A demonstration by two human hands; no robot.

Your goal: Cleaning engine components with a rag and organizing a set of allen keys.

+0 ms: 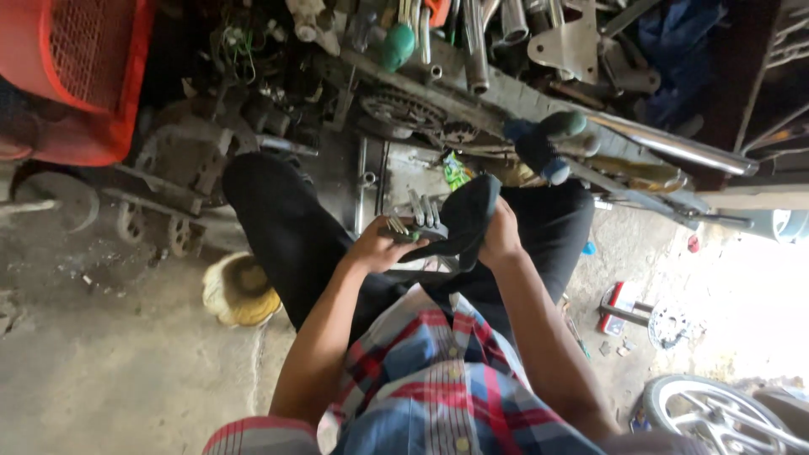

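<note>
I see my left hand [377,249] clamped on 1 set of metal hex keys [419,221], right hand [499,234] gripping a black rubber strip [468,221] (both above my lap).

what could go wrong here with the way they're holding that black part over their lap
The black curved part is held in the air by the left hand and right hand with no support under it; a slip could drop it onto the knees. The small metal pieces by the left hand's fingers could fall and get lost among the scattered parts on the floor.
</note>
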